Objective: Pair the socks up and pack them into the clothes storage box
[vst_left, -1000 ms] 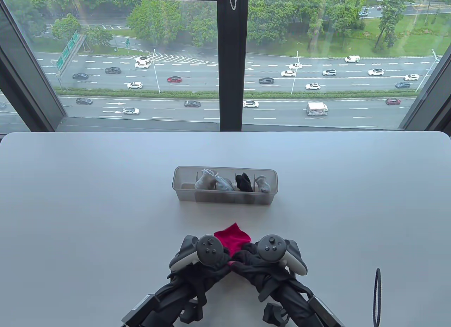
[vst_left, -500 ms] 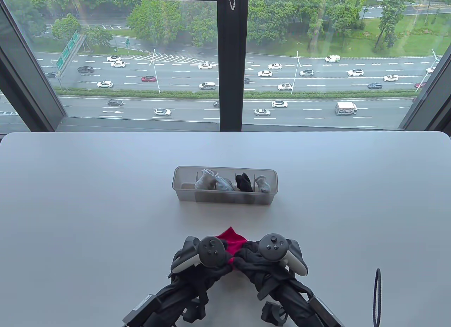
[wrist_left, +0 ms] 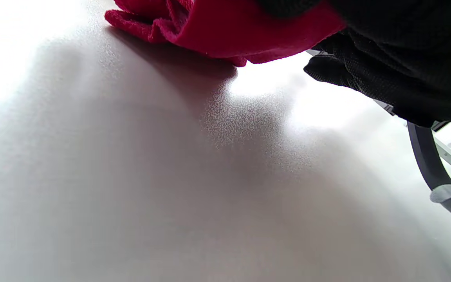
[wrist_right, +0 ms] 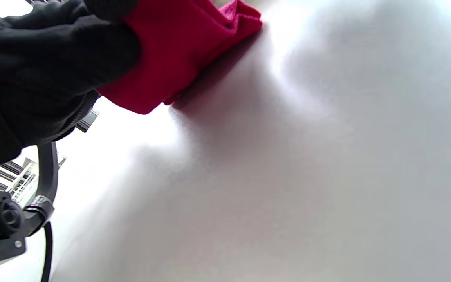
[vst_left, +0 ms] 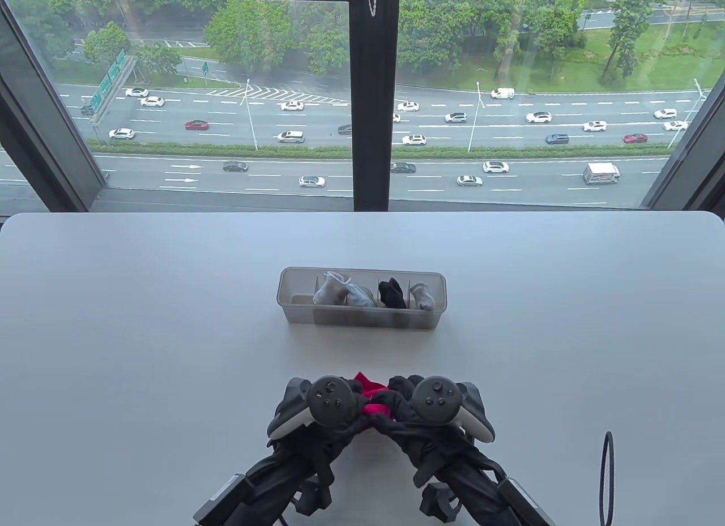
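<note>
Left hand point(vst_left: 340, 404) and right hand point(vst_left: 405, 404) both gripping bunched red sock point(vst_left: 371, 397), low over white bench point(vst_left: 170, 322), storage box point(vst_left: 362, 316) beyond

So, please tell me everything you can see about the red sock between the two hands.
The red sock is bright crimson, soft knitted fabric, bunched and folded rather than flat. It lies on the white table, near the front edge, in front of the clear storage box. The left hand and right hand both grip it from either side; gloved fingers cover most of it.

One storage box point(vst_left: 362, 316), four sock bundles inside point(vst_left: 334, 291), one red sock point(vst_left: 371, 398), two gloved hands point(vst_left: 331, 404).
</note>
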{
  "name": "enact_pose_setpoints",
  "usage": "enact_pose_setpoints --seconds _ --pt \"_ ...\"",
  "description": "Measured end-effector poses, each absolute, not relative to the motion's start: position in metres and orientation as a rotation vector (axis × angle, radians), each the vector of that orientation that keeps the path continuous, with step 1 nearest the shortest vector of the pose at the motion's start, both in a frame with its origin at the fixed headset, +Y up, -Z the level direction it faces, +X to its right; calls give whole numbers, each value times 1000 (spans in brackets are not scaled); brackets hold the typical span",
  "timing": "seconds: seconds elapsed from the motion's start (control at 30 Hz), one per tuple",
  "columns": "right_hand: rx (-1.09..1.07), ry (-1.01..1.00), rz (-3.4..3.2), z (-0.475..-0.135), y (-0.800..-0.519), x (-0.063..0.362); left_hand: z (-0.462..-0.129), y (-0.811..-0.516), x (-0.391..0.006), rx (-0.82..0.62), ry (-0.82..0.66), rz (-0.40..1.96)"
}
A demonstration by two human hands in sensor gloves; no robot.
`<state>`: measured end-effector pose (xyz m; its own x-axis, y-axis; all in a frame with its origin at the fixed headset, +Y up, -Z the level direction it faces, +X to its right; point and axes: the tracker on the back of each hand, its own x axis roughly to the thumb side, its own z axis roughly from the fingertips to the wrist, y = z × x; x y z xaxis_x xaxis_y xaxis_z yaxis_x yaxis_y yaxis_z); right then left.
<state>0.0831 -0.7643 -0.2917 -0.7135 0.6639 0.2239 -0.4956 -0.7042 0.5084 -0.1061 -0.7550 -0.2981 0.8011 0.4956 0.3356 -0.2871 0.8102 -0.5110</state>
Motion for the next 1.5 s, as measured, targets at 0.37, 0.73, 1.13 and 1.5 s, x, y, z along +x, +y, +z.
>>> enact_pose_setpoints --seconds 0.37,0.73,1.13,1.5 --pt "517 504 2222 -292 -757 86 -295 -745 -104 -368 -499 387" --pt "549 408 2215 -289 -746 88 -290 -737 -98 -290 -552 356" --pt "363 229 2120 -289 -740 93 -285 -726 -100 -116 -502 371" --pt "434 231 2149 -286 -739 88 -287 -727 -97 -286 -479 269"
